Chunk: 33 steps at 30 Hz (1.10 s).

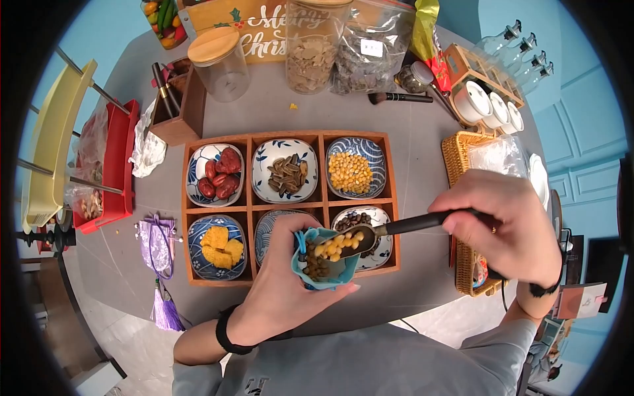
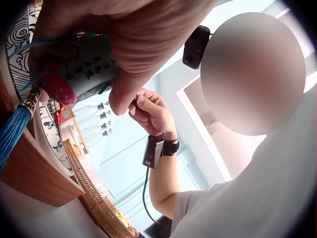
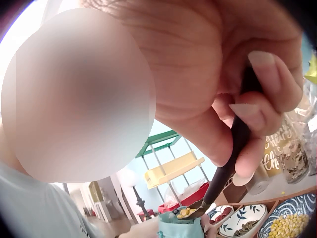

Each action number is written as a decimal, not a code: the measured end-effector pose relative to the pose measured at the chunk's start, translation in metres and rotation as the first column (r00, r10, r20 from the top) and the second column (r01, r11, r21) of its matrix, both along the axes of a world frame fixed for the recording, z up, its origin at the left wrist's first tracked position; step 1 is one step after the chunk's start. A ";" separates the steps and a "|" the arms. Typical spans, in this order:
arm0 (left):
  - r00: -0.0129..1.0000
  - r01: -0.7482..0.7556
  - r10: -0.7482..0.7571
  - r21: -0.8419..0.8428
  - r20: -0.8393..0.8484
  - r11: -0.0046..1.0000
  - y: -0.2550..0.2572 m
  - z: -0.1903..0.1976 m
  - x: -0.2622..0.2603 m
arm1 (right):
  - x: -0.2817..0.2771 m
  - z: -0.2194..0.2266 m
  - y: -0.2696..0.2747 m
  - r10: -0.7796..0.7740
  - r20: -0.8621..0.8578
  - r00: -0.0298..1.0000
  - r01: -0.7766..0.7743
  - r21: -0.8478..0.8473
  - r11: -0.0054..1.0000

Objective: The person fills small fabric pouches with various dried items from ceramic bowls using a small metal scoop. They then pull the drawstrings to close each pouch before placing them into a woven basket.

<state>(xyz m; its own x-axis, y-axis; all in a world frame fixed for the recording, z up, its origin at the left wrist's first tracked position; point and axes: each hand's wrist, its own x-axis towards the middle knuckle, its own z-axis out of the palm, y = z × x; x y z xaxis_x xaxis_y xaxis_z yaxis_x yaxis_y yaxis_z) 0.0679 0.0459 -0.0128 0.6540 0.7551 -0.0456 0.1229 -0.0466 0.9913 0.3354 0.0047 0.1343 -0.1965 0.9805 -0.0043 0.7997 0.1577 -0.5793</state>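
My left hand (image 1: 281, 287) grips a small light-blue drawstring pouch (image 1: 342, 273) with its mouth wide apart; brownish bits lie inside. A blue tassel (image 2: 16, 131) dangles from the pouch in the left wrist view. With curled fingers, my right hand (image 1: 505, 228) holds a spoon by its black handle (image 1: 419, 223). Yellow corn kernels (image 1: 338, 246) fill the spoon's bowl, which tilts over the pouch mouth. Beneath the hands is a wooden six-compartment tray (image 1: 391, 171). Its dishes hold red dates (image 1: 220, 175), striped seeds (image 1: 288, 177), corn (image 1: 350, 173), yellow chunks (image 1: 221, 249) and dark beans (image 1: 355, 220); one dish is mostly covered.
Lidded glass jars (image 1: 224, 76) and a plastic bag (image 1: 373, 56) stand at the back. A wicker basket (image 1: 456, 158) borders the tray's right. To the left are a purple pouch (image 1: 156, 244), a wooden holder (image 1: 181, 119) and a red bin (image 1: 125, 191).
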 end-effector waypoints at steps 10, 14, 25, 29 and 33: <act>1.000 -0.001 0.003 0.063 -0.025 0.998 0.000 0.002 -0.004 | -0.020 0.008 -0.017 0.014 0.131 0.991 -0.064 0.383 0.922; 1.000 0.006 -0.006 0.066 0.005 0.998 -0.001 -0.001 -0.007 | -0.001 -0.007 0.001 -0.193 0.175 0.965 0.136 0.292 0.947; 0.998 0.050 -0.052 0.059 0.023 0.997 -0.007 -0.001 -0.006 | 0.035 -0.105 0.041 -0.041 0.131 0.991 -0.001 0.307 0.952; 0.998 0.057 -0.059 0.061 0.031 0.996 -0.006 -0.002 -0.006 | 0.049 -0.091 0.041 0.021 0.146 0.989 -0.055 0.229 0.972; 0.998 0.051 -0.053 0.067 0.027 0.996 -0.005 -0.002 -0.006 | 0.053 -0.089 0.044 -0.047 0.188 0.981 -0.014 0.315 0.949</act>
